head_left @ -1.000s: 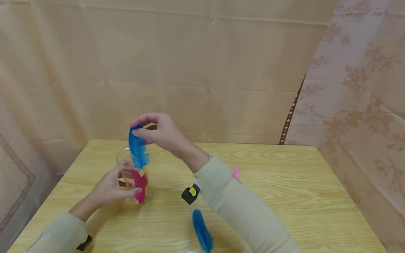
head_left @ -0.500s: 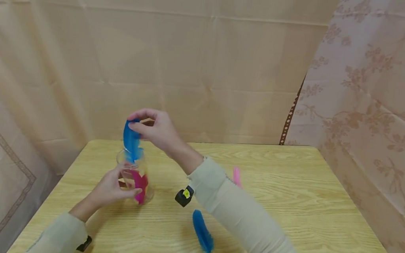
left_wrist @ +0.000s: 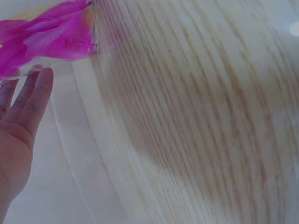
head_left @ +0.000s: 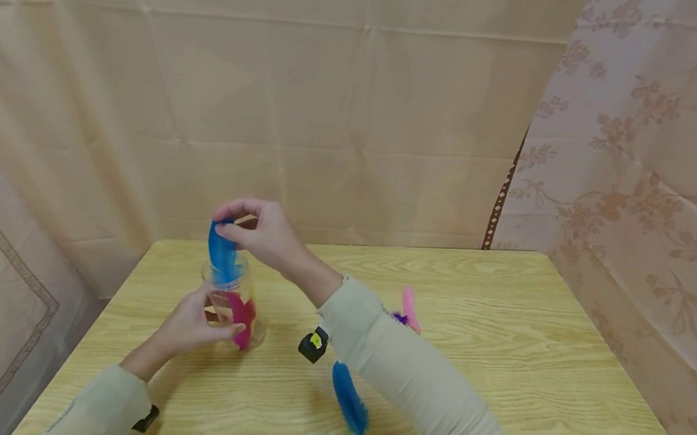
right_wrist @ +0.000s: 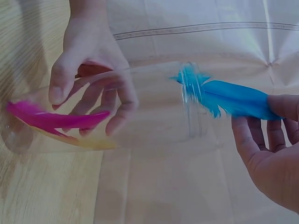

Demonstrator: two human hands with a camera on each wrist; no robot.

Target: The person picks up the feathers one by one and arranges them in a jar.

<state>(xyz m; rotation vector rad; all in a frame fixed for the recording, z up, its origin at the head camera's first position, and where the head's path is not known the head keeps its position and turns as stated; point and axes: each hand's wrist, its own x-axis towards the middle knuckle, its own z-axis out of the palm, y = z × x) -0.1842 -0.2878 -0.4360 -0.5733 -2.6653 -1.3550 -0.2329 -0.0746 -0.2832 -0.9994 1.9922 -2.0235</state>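
On the left of the table, my left hand (head_left: 189,324) grips a clear jar (right_wrist: 154,140), thumb and fingers around its side. Inside the jar lie magenta feathers (left_wrist: 51,35) and a yellowish feather (right_wrist: 96,142). My right hand (head_left: 261,231) pinches a blue feather (right_wrist: 236,99) by one end above the jar's mouth. The feather's fluffy lower end is inside the rim, as the right wrist view shows. In the left wrist view only part of the left hand appears, its fingertips at the jar's wall.
Another blue feather (head_left: 349,400) lies on the wooden table (head_left: 527,368) near the front middle. A pink feather (head_left: 409,307) and a small purple one (head_left: 400,318) lie beyond the right sleeve, which partly covers them. Curtains (head_left: 357,109) hang behind the table and at its sides.
My right hand has moved left and then down, bringing the blue feather's lower end into the jar's mouth. More of the pink feather and a purple one came into sight. The left hand stayed still.
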